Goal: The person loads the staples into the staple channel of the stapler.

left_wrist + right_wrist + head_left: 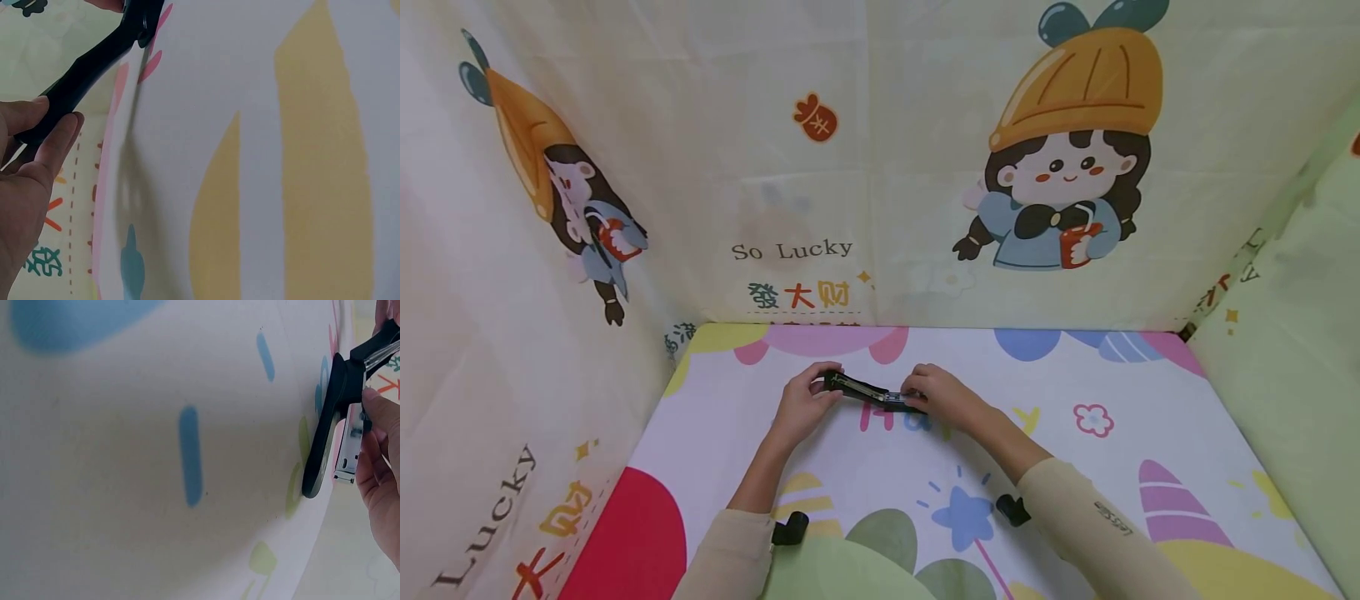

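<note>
A black stapler (861,389) is opened out wide between my two hands above the table. My left hand (801,406) grips the end of its raised black top arm (94,70), thumb on one side and fingers on the other. With thumb and fingers, my right hand (946,395) pinches the silver staple magazine (349,453) close to the hinge. The black base (321,450) lies low, at or just above the tabletop; which one I cannot tell. In the head view, the right fingers hide part of the magazine.
A white tabletop (722,450) with printed coloured shapes lies under the hands. Cream printed cloth (917,208) stands as a wall at the back and on both sides. Black wrist mounts (791,528) stick out from both sleeves.
</note>
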Demonstrator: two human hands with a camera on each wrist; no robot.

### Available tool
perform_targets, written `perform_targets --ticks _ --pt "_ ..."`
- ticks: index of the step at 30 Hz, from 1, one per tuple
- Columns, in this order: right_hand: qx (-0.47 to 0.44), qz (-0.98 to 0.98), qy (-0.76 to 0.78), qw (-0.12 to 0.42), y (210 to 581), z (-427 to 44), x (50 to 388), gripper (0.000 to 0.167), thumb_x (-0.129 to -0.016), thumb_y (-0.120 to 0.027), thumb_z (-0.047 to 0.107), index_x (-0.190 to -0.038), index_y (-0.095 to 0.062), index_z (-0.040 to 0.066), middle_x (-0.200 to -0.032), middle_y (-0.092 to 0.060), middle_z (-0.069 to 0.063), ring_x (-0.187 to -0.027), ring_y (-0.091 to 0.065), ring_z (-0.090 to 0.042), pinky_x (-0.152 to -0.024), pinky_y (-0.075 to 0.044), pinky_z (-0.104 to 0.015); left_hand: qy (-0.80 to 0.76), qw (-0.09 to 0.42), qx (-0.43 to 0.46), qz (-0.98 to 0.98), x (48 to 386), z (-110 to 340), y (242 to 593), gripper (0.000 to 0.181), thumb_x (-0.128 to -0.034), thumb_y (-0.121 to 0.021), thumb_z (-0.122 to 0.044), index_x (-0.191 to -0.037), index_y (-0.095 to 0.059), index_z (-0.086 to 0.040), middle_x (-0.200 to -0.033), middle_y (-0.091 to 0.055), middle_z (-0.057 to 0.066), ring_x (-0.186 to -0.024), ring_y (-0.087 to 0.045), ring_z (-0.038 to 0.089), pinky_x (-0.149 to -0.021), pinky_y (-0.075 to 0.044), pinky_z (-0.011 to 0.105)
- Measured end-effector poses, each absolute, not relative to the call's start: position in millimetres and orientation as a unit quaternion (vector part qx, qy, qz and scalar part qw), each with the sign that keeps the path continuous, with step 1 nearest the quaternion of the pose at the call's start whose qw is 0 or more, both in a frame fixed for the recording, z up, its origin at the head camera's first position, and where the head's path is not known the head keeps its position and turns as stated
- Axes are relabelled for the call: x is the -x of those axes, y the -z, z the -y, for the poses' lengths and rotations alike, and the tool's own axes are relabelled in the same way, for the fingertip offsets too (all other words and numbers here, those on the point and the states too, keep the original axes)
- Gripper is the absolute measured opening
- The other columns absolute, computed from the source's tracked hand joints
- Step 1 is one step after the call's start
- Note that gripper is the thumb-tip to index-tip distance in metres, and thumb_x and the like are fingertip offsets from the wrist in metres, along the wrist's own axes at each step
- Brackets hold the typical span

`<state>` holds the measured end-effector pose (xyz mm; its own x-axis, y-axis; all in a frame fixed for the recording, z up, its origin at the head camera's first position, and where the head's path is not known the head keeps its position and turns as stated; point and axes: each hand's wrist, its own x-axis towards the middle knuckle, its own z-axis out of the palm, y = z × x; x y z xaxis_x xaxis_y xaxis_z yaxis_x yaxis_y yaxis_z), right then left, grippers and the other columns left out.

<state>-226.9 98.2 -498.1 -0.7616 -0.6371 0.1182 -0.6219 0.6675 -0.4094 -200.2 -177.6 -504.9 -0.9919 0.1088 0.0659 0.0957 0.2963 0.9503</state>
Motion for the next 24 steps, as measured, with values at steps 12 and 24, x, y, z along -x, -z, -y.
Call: perform_targets --ticks 12,24 --pt "0.372 -0.905 0.204 -0.006 497.1 -99.4 225.6 0.019 -0.084 -0.075 0.017 -0.103 -0.076 0.012 -0.095 -0.068 -0.001 -0.089 -0.063 -0.014 -0.082 -0.056 -0.028 -0.582 0.010 -0.060 -0.811 198.4 177.4 502.7 0.042 -0.0841 -0.072 0.000 -0.124 -0.061 -0.011 -0.127 -0.061 0.008 -0.116 -0.063 0.026 -0.089 -0.056 0.027" --pt "0.368 -0.905 0.214 0.002 498.7 -100.1 224.4 0.014 -0.085 -0.074 0.014 -0.099 -0.076 0.015 -0.097 -0.066 0.001 -0.092 -0.060 -0.013 -0.085 -0.056 -0.027 -0.578 0.004 -0.065 -0.814 197.7 177.2 502.4 0.044 -0.0836 -0.072 -0.001 -0.126 -0.060 -0.007 -0.126 -0.062 0.007 -0.116 -0.064 0.026 -0.092 -0.055 0.030"
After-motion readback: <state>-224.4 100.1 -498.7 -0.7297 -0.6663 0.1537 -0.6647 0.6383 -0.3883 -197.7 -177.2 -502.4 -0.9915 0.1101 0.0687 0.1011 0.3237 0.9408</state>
